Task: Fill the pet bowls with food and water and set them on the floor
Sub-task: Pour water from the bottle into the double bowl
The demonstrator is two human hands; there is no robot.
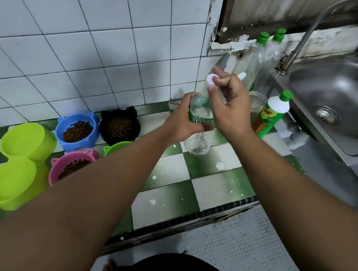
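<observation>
Head view: the left hand (180,122) wraps its fingers (198,127) closed around the middle of a clear plastic water bottle (199,124) held tilted above the green-and-white checkered tile bench (210,182); the right hand (229,105) pinches the bottle's white screw cap (210,81) between thumb and fingertips, closed on it. The bench's front edge, trimmed in small black tiles, runs diagonally below the arms; a bare stretch of checkered tile lies open between the bottle and that edge, spotted with white chips.

At the left stand two lime-green plastic bowls (20,158) touching each other, both without kibble; just beside them a blue cat-eared bowl (77,131), a black cat-eared bowl (119,125) and a pink cat-eared bowl (72,165) hold brown kibble; a green cat-eared bowl (115,147) is mostly hidden behind the left forearm, its contents unseen.

To the right, a stainless steel sink (340,103) with a curved tap is cut off by the frame; a green-capped dish soap bottle (272,114) stands near its rim, its red label lettering too blurred to read. The water bottle's green label shows partial letters, largely covered by the fingers.
</observation>
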